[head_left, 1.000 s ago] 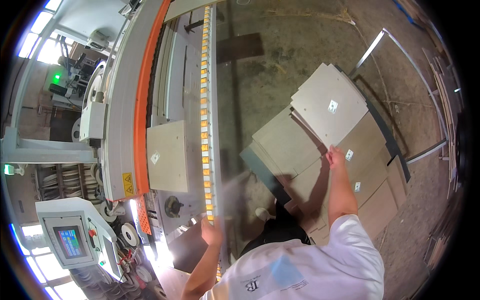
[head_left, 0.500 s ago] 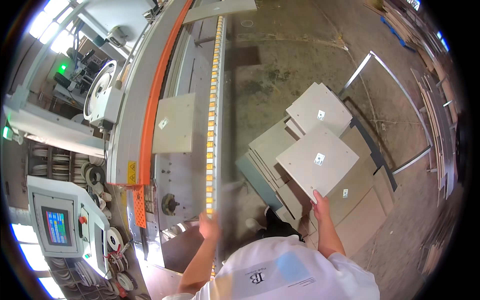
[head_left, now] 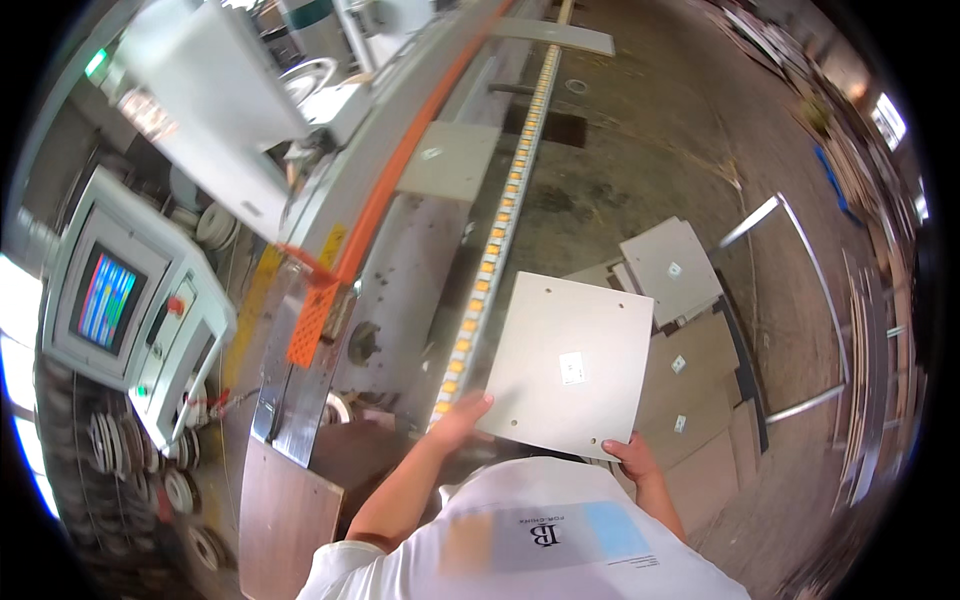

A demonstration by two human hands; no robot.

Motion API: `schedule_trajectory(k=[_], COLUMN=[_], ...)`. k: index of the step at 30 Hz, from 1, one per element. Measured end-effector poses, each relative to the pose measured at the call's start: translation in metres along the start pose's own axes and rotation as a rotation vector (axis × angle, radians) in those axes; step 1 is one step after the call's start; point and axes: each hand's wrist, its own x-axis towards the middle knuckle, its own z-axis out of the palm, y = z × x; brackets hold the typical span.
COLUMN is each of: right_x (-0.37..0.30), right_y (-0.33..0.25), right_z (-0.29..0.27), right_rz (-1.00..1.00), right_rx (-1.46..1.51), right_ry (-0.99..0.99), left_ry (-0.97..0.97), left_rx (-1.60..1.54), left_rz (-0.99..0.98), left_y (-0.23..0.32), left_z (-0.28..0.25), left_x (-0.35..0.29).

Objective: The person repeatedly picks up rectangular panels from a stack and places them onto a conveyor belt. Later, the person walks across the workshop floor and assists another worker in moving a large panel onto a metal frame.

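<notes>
A pale grey-beige flat panel (head_left: 545,345) with small holes near its corners and a white label is held in front of me, over the gap beside the machine. My right hand (head_left: 632,458) grips its near right corner, thumb on top. At its near left edge is my left hand (head_left: 462,422), thumb against the edge; its other fingers are hidden. Close to that hand runs the rail of yellow rollers (head_left: 487,262). Another panel (head_left: 455,160) lies on the machine by the orange guard strip (head_left: 405,170).
Stacked panels (head_left: 690,385) lie low at right, beside a metal frame (head_left: 812,250) on the floor. A control console (head_left: 130,280) with a lit screen stands left, above rolls of edging (head_left: 180,490). A further panel (head_left: 555,36) spans the rail's far end.
My right hand has lifted the panel off the stack and brought it left, towards the rollers. My left hand has come to its edge. The view has shifted; the panel on the machine appears farther away.
</notes>
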Motion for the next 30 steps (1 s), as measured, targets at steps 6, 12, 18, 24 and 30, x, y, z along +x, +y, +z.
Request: schedule_trajectory(k=[6, 12, 18, 24, 30], right_x=[0.045, 0.089, 0.119, 0.128, 0.135], right_y=[-0.024, -0.011, 0.007, 0.020, 0.052], right_z=[0.054, 0.126, 0.165, 0.151, 0.074], right_rz=[0.116, 0.154, 0.218, 0.195, 0.256], right_rx=[-0.358, -0.403, -0.353, -0.423, -0.525], right_ry=[-0.265, -0.431, -0.545, -0.483, -0.313], left_ry=[0.137, 0.434, 0.702, 0.939, 1.056], left_rx=[-0.124, -0.399, -0.624, -0.811, -0.949], left_rz=[0.189, 0.244, 0.400, 0.246, 0.127], left_y=[-0.058, -0.094, -0.178, -0.157, -0.140], left_z=[-0.039, -0.059, -0.094, -0.103, -0.129], left_x=[-0.048, -0.113, -0.120, -0.128, -0.115])
